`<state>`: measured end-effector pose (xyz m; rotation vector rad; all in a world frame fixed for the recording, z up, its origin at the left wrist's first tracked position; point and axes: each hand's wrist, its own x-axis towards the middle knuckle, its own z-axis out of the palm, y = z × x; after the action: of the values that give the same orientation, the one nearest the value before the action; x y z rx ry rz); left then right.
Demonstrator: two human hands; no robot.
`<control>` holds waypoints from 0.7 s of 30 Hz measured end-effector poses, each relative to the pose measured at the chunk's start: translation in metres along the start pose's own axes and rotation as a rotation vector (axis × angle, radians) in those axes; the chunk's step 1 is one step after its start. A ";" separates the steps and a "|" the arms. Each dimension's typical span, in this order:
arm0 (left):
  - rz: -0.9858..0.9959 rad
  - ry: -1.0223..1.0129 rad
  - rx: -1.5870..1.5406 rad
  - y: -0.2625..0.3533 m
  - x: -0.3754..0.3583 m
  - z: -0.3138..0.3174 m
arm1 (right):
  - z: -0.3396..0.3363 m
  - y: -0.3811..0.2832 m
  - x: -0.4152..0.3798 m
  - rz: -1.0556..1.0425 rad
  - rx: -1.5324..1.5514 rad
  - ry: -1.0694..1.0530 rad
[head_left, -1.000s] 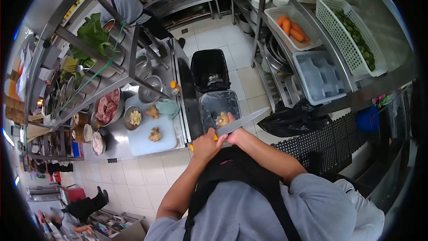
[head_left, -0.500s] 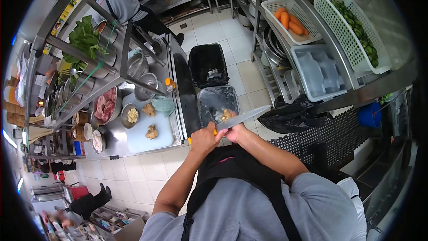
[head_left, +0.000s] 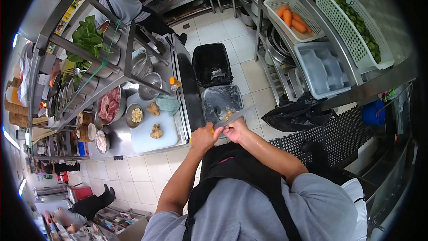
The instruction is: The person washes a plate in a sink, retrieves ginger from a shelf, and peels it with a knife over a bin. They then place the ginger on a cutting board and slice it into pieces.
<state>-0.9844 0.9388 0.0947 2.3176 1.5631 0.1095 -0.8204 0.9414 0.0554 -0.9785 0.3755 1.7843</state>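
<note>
My left hand is closed around the yellow handle of a large knife, whose blurred blade slants up to the right across my right hand's fingertips. My right hand is closed, with a pale tan piece of ginger showing at its fingers beside the blade; the blade partly covers it. Both hands are close together in front of my apron, above the near edge of a black-lined bin with scraps in it. Two knobs of ginger lie on the white cutting board to the left.
On the steel counter stand a bowl of pale peeled pieces, a bowl of raw meat and a green cloth. A second black-lined bin is beyond. Baskets of carrots fill the right shelf. A co-worker bends near the stove.
The knife blade has turned from showing its broad flat side to a narrower, blurred view, tipping back toward me. Both hands remain together; the surroundings have shifted slightly right in view.
</note>
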 end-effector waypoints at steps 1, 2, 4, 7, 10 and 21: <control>-0.107 -0.016 -0.032 -0.011 -0.003 0.005 | -0.007 -0.007 0.000 0.039 0.044 -0.029; -0.212 -0.030 -0.064 -0.021 -0.004 0.007 | -0.010 -0.012 0.001 0.076 0.088 -0.059; -0.252 -0.062 -0.060 -0.042 -0.010 0.007 | -0.007 -0.019 -0.006 0.037 0.037 -0.081; -0.291 -0.053 -0.096 -0.044 -0.012 0.006 | -0.004 -0.031 -0.005 0.058 -0.145 -0.115; -0.229 0.035 -0.163 -0.019 -0.005 -0.011 | -0.003 -0.025 -0.002 0.064 -0.228 -0.102; -0.013 0.063 -0.027 0.028 0.003 -0.024 | -0.001 0.002 0.007 -0.043 -0.303 0.017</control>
<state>-0.9650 0.9377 0.1259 2.3039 1.5965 0.2015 -0.8225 0.9441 0.0493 -1.2039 0.0934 1.8269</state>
